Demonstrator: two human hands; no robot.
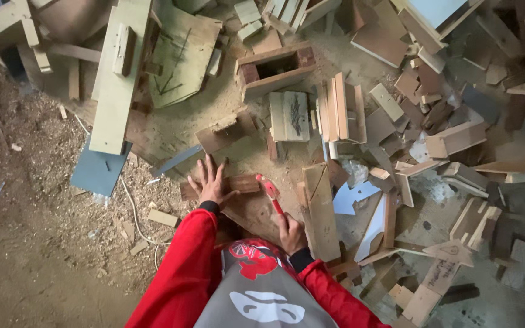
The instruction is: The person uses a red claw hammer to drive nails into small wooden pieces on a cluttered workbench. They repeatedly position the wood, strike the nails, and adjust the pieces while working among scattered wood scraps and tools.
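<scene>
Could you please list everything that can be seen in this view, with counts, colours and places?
wooden piece: one, dark brown, flat on the ground at centre, under the left hand
red-handled tool: one, red, its head by the end of the wooden piece
long plank: one, pale green, upper left
open wooden box: one, brown, top centre
blue board: one, blue-grey, left of centre under the plank's near end
wood offcuts: many, brown and tan, heaped across the right side
sawdust: a spread, brown, over the floor at left
left hand: one, fingers spread, pressing on the wooden piece
right hand: one, closed on the tool's handle
sleeves: two, red, bottom centre
</scene>
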